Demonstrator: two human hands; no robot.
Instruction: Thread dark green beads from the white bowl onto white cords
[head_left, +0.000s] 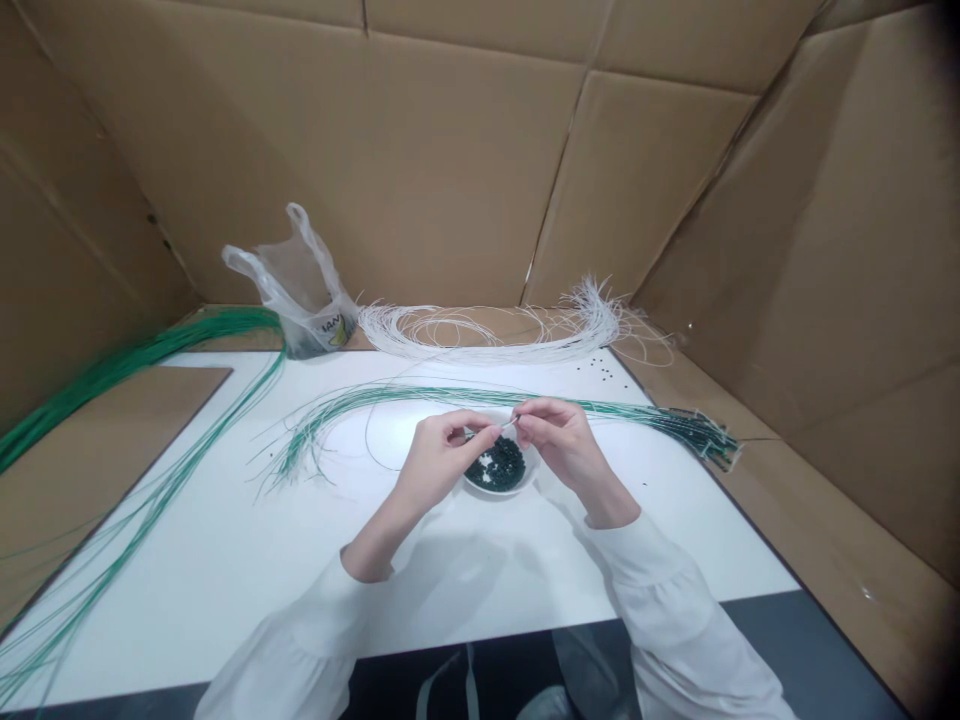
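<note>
Both hands meet over a small white bowl (532, 468) that holds many tiny dark beads (506, 466). My left hand (442, 455) is closed in a pinch on a thin white strand (509, 423), which spans the short gap to the other fingertips. My right hand (566, 445) pinches at the strand's far end; a small dark spot shows there, too little to name. Behind the hands lies a bundle of green and white strands (420, 393), its right end covered with dark beads (701, 435).
A coil of white strands (487, 350) lies at the back, beside a plastic bag (311, 310). Long green strands (142, 360) run down the left side. Loose dark beads (600, 372) dot the white tabletop (300, 570). Cardboard walls (450, 160) enclose the table.
</note>
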